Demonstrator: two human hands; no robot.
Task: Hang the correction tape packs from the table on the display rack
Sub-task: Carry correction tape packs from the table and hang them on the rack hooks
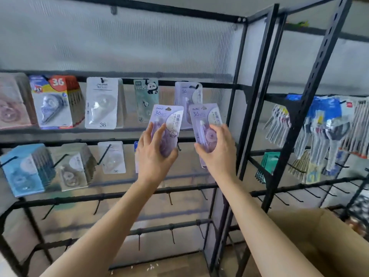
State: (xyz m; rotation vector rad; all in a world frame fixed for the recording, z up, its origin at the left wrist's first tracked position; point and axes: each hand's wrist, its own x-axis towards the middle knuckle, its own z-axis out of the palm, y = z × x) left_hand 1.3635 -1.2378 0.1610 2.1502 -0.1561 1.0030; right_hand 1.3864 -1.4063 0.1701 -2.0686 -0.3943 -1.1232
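Now our left hand (154, 154) grips the left pack (168, 118) and our right hand (218, 154) the right pack (203, 116), fingers (217, 132) curled, both upright; the matching hung packs (187, 90) sit at eleven o'clock, nearest our right.

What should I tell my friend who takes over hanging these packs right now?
Left hand: holds a purple pack.
Right hand: holds a second pack.
Both packs are raised in front of the rack, not yet on a hook.
Done: hung packs of the same kind are on the top row, just above.
Left: hang these two, probably there. The table is not in view.
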